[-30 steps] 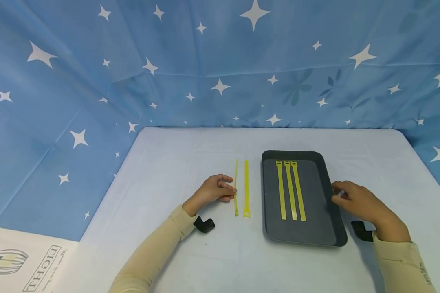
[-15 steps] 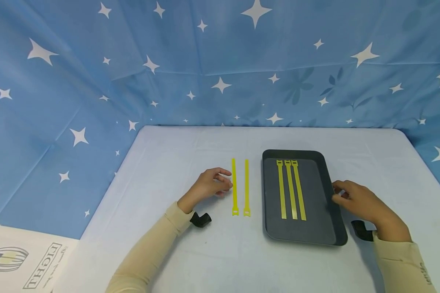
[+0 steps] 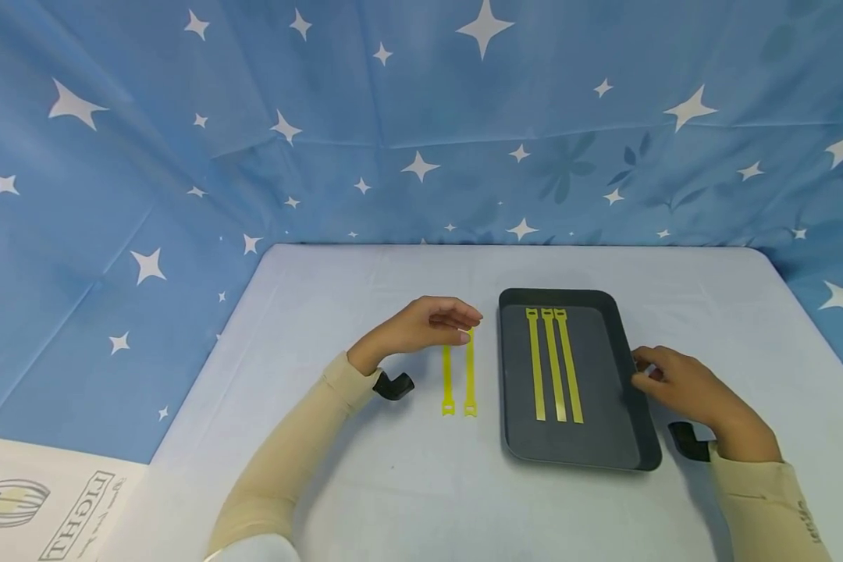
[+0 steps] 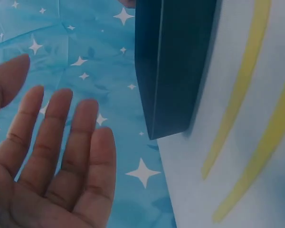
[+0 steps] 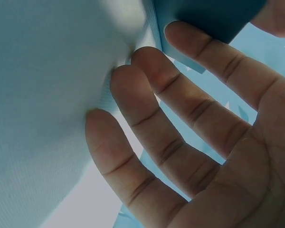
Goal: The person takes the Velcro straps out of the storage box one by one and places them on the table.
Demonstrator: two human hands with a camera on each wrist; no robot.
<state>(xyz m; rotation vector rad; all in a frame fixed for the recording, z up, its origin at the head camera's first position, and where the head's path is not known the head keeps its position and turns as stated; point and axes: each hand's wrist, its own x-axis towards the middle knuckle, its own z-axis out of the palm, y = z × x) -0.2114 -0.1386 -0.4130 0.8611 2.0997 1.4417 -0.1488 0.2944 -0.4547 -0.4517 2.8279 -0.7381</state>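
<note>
Two yellow cable straps with slotted heads lie side by side on the white table, a left strap (image 3: 447, 382) and a right strap (image 3: 470, 375). Over their far ends hovers my left hand (image 3: 428, 324), hiding part of both; its fingers (image 4: 78, 147) look extended and hold nothing in the left wrist view. A dark grey tray (image 3: 614, 437) stands to the right, with three more yellow straps (image 3: 554, 367) in it, heads at the far end. My right hand (image 3: 684, 386) pinches the tray's right wall between thumb and index finger; its other fingers (image 5: 147, 114) reach down to the tablecloth.
A blue star-patterned cloth (image 3: 365, 101) hangs behind the table (image 3: 393, 499) and along its left side. At the lower left lies a pale printed sheet (image 3: 49, 507). A black wrist-worn piece (image 3: 393, 386) sits under the left wrist, another (image 3: 688, 441) near the right.
My left hand let go of the left strap, which came to lie flat beside the other. It then moved right and away from me over the straps. The right hand stayed on the tray.
</note>
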